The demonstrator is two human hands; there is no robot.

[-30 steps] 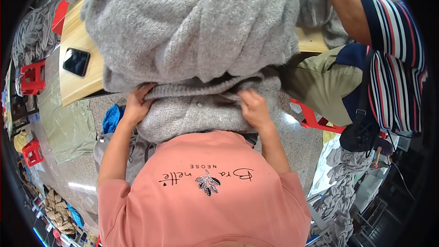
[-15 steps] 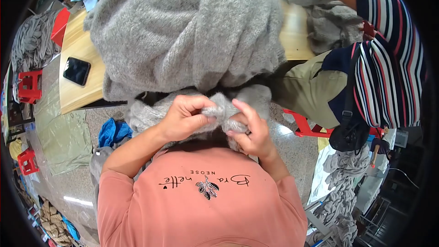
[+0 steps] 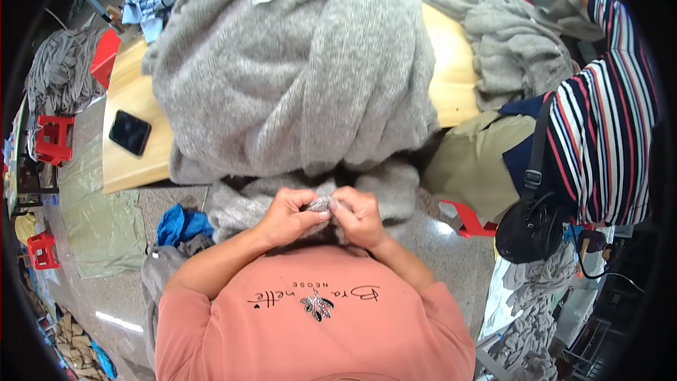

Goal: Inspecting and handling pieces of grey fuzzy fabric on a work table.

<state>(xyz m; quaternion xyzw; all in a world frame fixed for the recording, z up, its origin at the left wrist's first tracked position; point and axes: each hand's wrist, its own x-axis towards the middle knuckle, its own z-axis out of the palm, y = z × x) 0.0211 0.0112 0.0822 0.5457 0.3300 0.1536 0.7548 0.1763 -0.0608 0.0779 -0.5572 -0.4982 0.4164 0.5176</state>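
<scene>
"How are you holding the knit (image 3: 321,204)?"
"My left hand (image 3: 293,215) pinches a gathered bit between thumb and fingers. My right hand (image 3: 357,217) grips it just beside, the two nearly touching."
"Which way does it point?"
"The pinched bit runs roughly crosswise, from one hand to the other. The whole knit also lies longer left to right; where its ends are, I can't tell among the folds."
"And where is it?"
"Between my chest and the grey pile (image 3: 296,77) on the counter (image 3: 451,63). The part I grip sits between my hands; loose folds spread past them on both sides."
"The phone (image 3: 130,132)?"
"On the counter, off to my left."
</scene>
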